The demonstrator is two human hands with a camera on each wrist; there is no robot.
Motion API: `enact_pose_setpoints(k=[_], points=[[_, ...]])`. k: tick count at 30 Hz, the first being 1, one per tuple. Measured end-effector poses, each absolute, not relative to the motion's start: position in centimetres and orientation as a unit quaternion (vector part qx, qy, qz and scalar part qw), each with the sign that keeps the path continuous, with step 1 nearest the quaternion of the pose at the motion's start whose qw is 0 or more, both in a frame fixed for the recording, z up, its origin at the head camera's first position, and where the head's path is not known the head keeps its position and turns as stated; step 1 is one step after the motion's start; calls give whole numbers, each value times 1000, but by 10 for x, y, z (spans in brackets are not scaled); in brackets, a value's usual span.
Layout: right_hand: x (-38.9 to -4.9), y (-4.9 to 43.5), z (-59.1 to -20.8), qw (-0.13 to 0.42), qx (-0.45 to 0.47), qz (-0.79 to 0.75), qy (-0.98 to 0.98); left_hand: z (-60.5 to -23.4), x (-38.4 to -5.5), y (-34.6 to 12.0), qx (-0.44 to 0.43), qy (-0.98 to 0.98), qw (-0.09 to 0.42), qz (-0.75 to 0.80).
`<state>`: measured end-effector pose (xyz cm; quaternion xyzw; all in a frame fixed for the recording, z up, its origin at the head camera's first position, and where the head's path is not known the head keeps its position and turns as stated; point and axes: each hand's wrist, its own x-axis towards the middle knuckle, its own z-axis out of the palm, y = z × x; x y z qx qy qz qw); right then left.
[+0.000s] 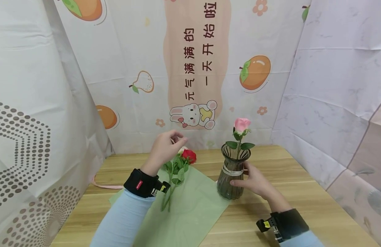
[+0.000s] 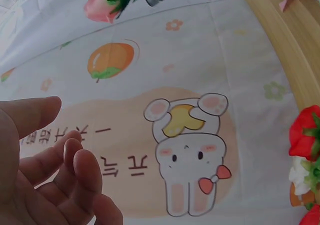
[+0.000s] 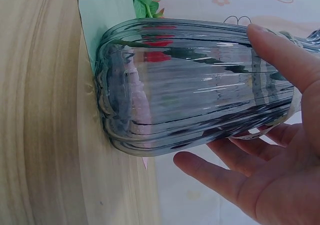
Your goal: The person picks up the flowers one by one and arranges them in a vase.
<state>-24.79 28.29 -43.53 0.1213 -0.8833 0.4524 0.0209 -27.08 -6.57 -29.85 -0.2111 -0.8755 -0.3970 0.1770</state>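
Observation:
My right hand (image 1: 256, 180) holds a ribbed grey glass vase (image 1: 228, 188) from its right side, thumb in front and fingers round the back. White cord (image 1: 233, 171) is tied about the vase's neck. One pink rose (image 1: 241, 125) with green leaves stands upright in the vase. My left hand (image 1: 166, 148) hovers over the flowers, holding nothing, its fingers loosely bent in the left wrist view. Below it lie a red rose (image 1: 189, 156) and a white flower (image 1: 182, 149), their stems across green wrapping paper (image 1: 196, 202). More red petals (image 2: 306, 130) show at the left wrist view's right edge.
The wooden table (image 1: 301, 192) carries the paper and vase. A pink ribbon (image 1: 108, 187) lies at the left of the paper. Behind the table hangs a printed cloth (image 1: 141, 113); more cloth hangs at both sides. Each wrist wears a black strap with a camera.

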Motion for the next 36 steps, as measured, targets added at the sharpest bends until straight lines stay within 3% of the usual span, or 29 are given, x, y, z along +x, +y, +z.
enact_pose_setpoints(k=[36], points=[[-247,282,-433,19,125,457,-881,-409,-323,-118,-48,-912,87,-398]])
